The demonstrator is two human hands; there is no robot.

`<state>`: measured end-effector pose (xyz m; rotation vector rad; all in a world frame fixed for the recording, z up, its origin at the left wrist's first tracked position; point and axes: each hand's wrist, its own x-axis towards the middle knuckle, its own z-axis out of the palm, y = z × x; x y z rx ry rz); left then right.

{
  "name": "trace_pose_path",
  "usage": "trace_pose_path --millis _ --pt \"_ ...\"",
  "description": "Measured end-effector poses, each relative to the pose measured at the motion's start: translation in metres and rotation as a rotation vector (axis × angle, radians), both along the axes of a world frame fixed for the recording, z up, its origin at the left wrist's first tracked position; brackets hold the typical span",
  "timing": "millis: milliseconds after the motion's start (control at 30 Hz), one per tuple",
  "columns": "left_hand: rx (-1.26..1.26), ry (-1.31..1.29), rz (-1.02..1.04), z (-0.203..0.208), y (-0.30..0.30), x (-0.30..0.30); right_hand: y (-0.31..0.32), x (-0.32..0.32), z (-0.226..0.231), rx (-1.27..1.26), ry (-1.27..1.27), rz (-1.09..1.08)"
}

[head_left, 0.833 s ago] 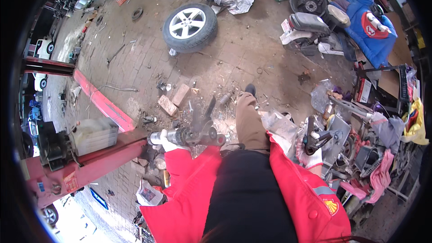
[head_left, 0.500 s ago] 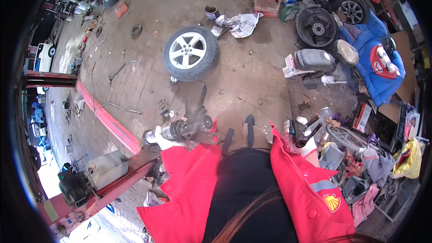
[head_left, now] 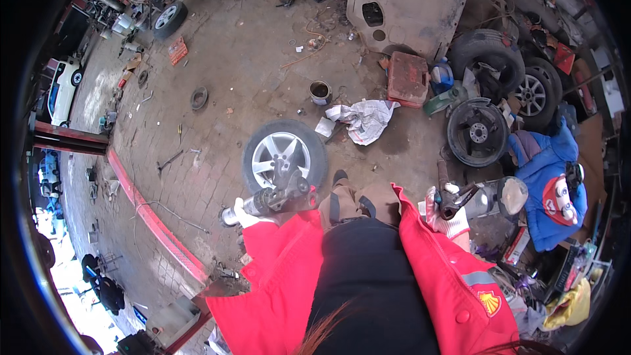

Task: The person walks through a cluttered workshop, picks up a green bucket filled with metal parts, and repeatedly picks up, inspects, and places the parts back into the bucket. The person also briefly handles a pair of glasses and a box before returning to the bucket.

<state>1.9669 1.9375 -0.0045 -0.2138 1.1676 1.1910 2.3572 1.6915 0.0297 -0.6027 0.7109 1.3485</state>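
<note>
My left hand, in a white glove, is closed around a grey metal cylinder that resembles a shock absorber. A forked metal bracket sits at its right end. In a white glove too, my right hand grips a dark metal part with a rusty shaft pointing away from me and a stubby arm to the right; its exact kind is unclear. Beyond the cylinder lies a wheel with a silver five-spoke rim, partly covered by the bracket in view.
Ahead are an open can, crumpled paper and a red case. Tyres, a bare dark rim and a blue padded cloth crowd the right. A red rail runs along the floor at left.
My view has shifted forward, so the wheel and floor items sit lower in the picture. Both hands keep their holds. The cylinder's bracket now overlaps the wheel.
</note>
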Motion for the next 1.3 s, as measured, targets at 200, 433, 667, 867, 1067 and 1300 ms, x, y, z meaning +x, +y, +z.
trace_pose_path --millis 200,433,667,867,1067,1300 --pt "-0.046 -0.077 -0.063 -0.016 0.156 0.078 0.146 0.090 0.002 -0.055 -0.003 -0.089" --pt "-0.052 0.026 0.085 -0.070 0.326 0.186 0.355 0.232 -0.058 -0.091 0.018 -0.073" --pt "-0.045 0.086 0.252 -0.040 0.507 0.296 0.643 0.377 -0.045 -0.089 0.108 0.113" --pt "-0.034 0.123 0.364 -0.021 0.602 0.321 0.845 0.426 -0.023 -0.034 0.087 0.385" --pt "-0.018 0.144 0.436 -0.027 0.705 0.314 1.005 0.439 -0.013 0.165 0.079 0.599" --pt "-0.017 0.141 0.393 -0.059 0.898 0.273 1.179 0.418 -0.041 0.141 -0.222 0.670"
